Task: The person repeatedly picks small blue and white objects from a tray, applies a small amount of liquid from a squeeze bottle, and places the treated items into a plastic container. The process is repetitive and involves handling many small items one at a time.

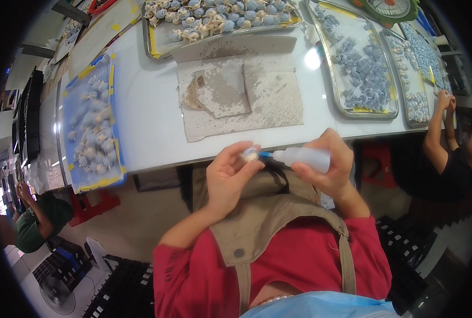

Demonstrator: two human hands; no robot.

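Close above my lap, at the table's near edge, my left hand (226, 179) pinches a small cream and pale-blue figurine (250, 155) between thumb and fingers. My right hand (332, 167) is wrapped round a translucent white squeeze bottle (306, 158), held nearly level. Its thin blue nozzle (266, 154) points left and reaches the figurine's right side; whether the tip touches cannot be made out. Beyond my hands lies a stained, creased piece of cardboard (278, 100) with a smaller square piece on it.
A metal tray (150, 40) of similar figurines stands at the back. Blue-grey parts fill another tray (335, 90) at right. A blue-lined tray (120, 159) of figurines lies left. A green dial scale (389, 8) sits far right. Co-workers (432, 169) sit at both sides.
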